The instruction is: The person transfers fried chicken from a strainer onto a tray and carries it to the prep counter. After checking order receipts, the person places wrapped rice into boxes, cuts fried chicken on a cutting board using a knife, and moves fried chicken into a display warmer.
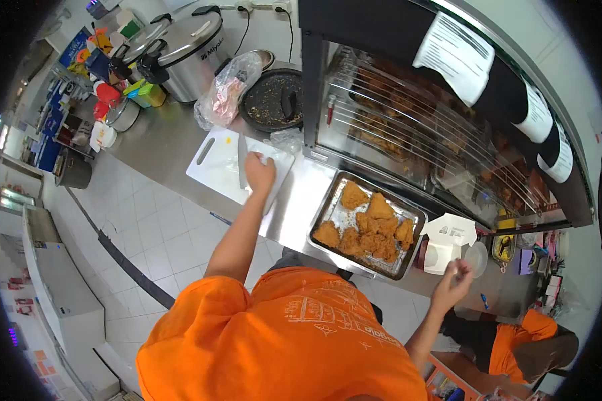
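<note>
Left hand (260, 175) curls beside a knife (242, 162) — grip unclear. Right hand (452, 286), fingers bent, nears an open carton (448, 230) — hold unclear.

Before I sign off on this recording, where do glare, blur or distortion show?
Head view: glare whitens the bare stainless-steel counter beside the white rectangular cutting board; head view: the wide lens bends lines toward black corners; head view: print on the white paper sheets is unreadable; head view: the bare right hand looks slightly soft, possibly motion blur.

"Miyako" on the steel cooker (192, 72) — lettering on the orange shirt (274, 347) unclear
</note>
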Motion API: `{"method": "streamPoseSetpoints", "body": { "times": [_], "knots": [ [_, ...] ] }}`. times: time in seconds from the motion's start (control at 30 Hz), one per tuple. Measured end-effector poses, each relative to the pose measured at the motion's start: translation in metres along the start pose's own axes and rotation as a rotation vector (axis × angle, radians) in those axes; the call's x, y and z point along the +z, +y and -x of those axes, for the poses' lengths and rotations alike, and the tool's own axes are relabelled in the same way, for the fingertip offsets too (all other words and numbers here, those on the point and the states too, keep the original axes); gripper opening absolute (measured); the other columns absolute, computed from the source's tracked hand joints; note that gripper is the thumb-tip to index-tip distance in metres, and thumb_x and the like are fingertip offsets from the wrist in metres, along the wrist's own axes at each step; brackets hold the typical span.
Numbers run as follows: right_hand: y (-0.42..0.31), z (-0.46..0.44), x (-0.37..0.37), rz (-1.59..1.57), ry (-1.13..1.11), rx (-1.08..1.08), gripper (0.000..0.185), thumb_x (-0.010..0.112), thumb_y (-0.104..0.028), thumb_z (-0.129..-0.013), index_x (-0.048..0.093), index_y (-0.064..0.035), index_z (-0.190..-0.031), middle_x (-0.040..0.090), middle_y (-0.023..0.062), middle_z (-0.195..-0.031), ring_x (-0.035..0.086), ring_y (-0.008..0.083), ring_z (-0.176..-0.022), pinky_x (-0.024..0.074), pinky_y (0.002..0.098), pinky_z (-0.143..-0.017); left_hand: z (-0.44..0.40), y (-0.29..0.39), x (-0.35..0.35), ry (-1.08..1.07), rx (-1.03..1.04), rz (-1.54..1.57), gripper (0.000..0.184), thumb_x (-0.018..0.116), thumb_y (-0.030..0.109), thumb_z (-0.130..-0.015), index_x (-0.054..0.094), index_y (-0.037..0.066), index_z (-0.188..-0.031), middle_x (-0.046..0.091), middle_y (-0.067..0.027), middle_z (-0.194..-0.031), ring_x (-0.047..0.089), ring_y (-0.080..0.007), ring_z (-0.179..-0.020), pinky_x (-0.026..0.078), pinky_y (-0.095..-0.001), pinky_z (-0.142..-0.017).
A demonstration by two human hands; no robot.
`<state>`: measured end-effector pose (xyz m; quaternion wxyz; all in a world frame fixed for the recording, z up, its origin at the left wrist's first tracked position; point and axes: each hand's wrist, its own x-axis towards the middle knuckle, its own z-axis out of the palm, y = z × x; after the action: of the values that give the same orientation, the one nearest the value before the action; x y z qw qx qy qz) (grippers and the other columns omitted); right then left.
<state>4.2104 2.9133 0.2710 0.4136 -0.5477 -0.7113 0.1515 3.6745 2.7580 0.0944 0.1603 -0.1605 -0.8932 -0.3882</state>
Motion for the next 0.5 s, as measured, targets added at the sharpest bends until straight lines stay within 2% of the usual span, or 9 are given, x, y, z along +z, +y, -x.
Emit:
{"method": "streamPoseSetpoints", "body": {
  "times": [0.03,0.1,0.13,0.2,0.23,0.3,0.43,0.5],
  "knots": [
    [-0.009,0.012,0.007,-0.028,-0.037,0.040,0.021,0.069,-0.012,-0.093,0.063,-0.0005,-0.110,0.068,0.0131,-0.107,0.062,0.0254,-0.103,0.0463,0.0386,-0.095,-0.020,-0.018,0.005,0.005,-0.061,-0.140,0.024,0.072,0.018,-0.082,0.065,0.000,-0.096,0.069,-0.0183,-0.093,0.068,-0.0368,-0.090,0.054,-0.0461,-0.084],
    [-0.036,0.045,0.021,-0.078,-0.107,0.135,0.019,0.068,-0.012,-0.093,0.062,-0.0022,-0.108,0.068,0.0117,-0.105,0.062,0.0239,-0.101,0.0467,0.0382,-0.093,-0.054,-0.040,0.006,-0.337,-0.147,-0.328,0.027,0.071,0.020,-0.084,0.067,0.000,-0.103,0.071,-0.0215,-0.102,0.069,-0.0401,-0.096,0.055,-0.0474,-0.087],
    [-0.044,0.056,0.027,-0.076,-0.121,0.098,0.020,0.068,-0.013,-0.094,0.062,-0.0021,-0.110,0.068,0.0099,-0.102,0.063,0.0211,-0.098,0.0472,0.0359,-0.090,-0.065,-0.051,0.009,-0.513,-0.184,-0.423,0.029,0.070,0.020,-0.084,0.068,0.001,-0.106,0.071,-0.0230,-0.107,0.070,-0.0417,-0.099,0.056,-0.0480,-0.088],
    [-0.060,0.071,0.039,-0.066,-0.148,0.034,0.022,0.067,-0.015,-0.096,0.062,-0.0021,-0.113,0.069,0.0061,-0.097,0.063,0.0155,-0.092,0.0482,0.0314,-0.082,-0.077,-0.074,0.021,-0.536,-0.147,-0.433,0.028,0.068,0.020,-0.086,0.070,0.003,-0.109,0.072,-0.0236,-0.110,0.070,-0.0418,-0.102,0.057,-0.0474,-0.089],
    [-0.068,0.078,0.042,-0.084,-0.165,0.053,0.020,0.067,-0.013,-0.095,0.062,-0.0023,-0.111,0.069,0.0074,-0.098,0.063,0.0174,-0.092,0.0485,0.0331,-0.084,-0.079,-0.082,0.025,-0.554,-0.121,-0.441,0.028,0.067,0.020,-0.087,0.071,0.005,-0.110,0.072,-0.0239,-0.112,0.070,-0.0419,-0.104,0.057,-0.0471,-0.090],
    [-0.085,0.089,0.047,-0.118,-0.193,0.106,0.017,0.067,-0.009,-0.092,0.062,-0.0025,-0.107,0.069,0.0099,-0.099,0.064,0.0213,-0.093,0.0490,0.0365,-0.088,-0.083,-0.093,0.020,-0.490,-0.124,-0.349,0.021,0.066,0.018,-0.088,0.074,0.007,-0.106,0.074,-0.0213,-0.104,0.072,-0.0396,-0.099,0.057,-0.0456,-0.086],
    [-0.114,0.104,0.055,-0.123,-0.318,0.077,0.015,0.067,-0.008,-0.092,0.064,-0.0011,-0.105,0.071,0.0105,-0.091,0.068,0.0217,-0.085,0.0522,0.0351,-0.081,-0.096,-0.075,-0.023,-0.385,0.004,0.020,0.013,0.066,0.015,-0.091,0.076,0.008,-0.094,0.075,-0.0155,-0.088,0.073,-0.0323,-0.083,0.056,-0.0412,-0.074],
    [-0.131,0.107,0.063,-0.111,-0.402,0.047,0.014,0.067,-0.007,-0.092,0.065,0.0001,-0.103,0.071,0.0112,-0.088,0.069,0.0219,-0.083,0.0534,0.0345,-0.078,-0.094,-0.051,-0.047,-0.337,0.049,0.133,0.015,0.068,0.018,-0.091,0.074,0.005,-0.093,0.075,-0.0147,-0.085,0.072,-0.0288,-0.077,0.054,-0.0391,-0.072]
  ]
}}
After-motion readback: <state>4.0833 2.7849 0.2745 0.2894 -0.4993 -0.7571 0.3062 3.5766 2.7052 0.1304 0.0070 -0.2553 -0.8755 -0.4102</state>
